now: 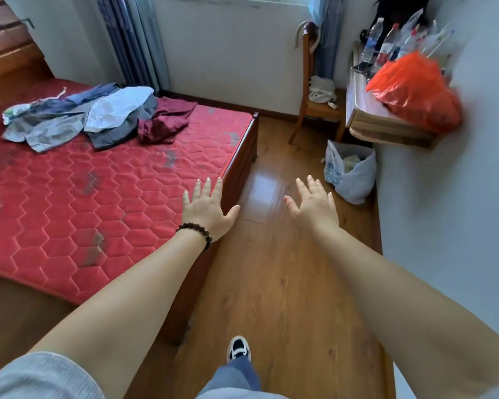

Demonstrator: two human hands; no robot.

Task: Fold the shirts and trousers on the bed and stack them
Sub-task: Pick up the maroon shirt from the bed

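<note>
A loose heap of clothes lies at the far side of the red quilted mattress [69, 203]: a maroon garment [167, 119], a white shirt [116, 108], a dark grey piece [110, 136], a light grey shirt [43, 131] and blue fabric [90, 95]. All are crumpled and unfolded. My left hand [206, 210], with a bead bracelet at the wrist, stretches out flat over the mattress's near right corner. My right hand [313, 205] reaches forward over the wooden floor with fingers spread. Both hands hold nothing and are far from the clothes.
A wooden floor aisle [271, 283] runs between the bed frame and the right wall. A white plastic bag [352, 171] sits on the floor ahead. A wooden chair [314, 105] and a desk [386, 128] with an orange bag and bottles stand beyond it.
</note>
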